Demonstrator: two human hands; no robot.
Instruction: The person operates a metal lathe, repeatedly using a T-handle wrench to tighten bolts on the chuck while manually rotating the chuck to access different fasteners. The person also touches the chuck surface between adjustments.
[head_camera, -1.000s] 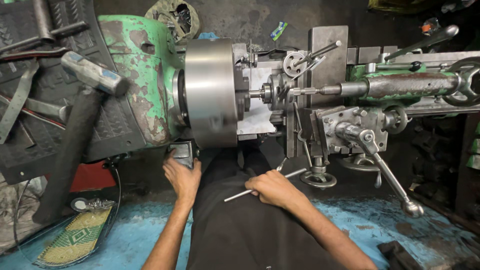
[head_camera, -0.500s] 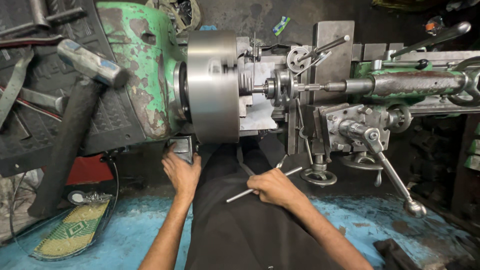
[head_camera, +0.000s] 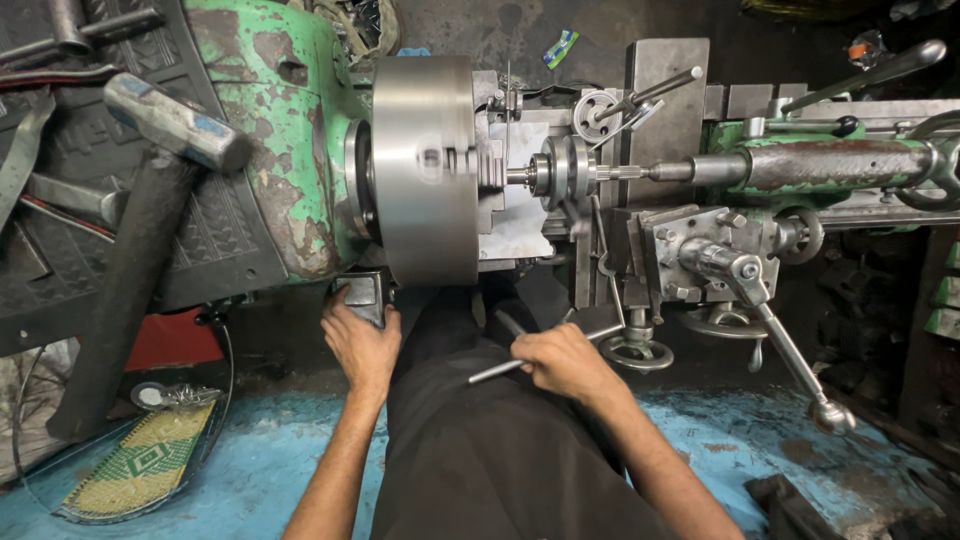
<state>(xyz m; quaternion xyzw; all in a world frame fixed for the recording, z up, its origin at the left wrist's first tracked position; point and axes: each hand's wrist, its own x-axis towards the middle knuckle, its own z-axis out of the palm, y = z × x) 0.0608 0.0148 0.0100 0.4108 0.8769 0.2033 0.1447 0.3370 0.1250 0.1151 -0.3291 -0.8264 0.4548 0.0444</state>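
left hand (head_camera: 362, 345) clamped on black box (head_camera: 362, 296) under chuck (head_camera: 424, 165); right hand (head_camera: 562, 362) fisted round metal rod (head_camera: 497, 371)

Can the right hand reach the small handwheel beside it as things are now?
Probably yes: the right hand lies just left of the small handwheel, nothing between them, but it grips a thin metal rod.
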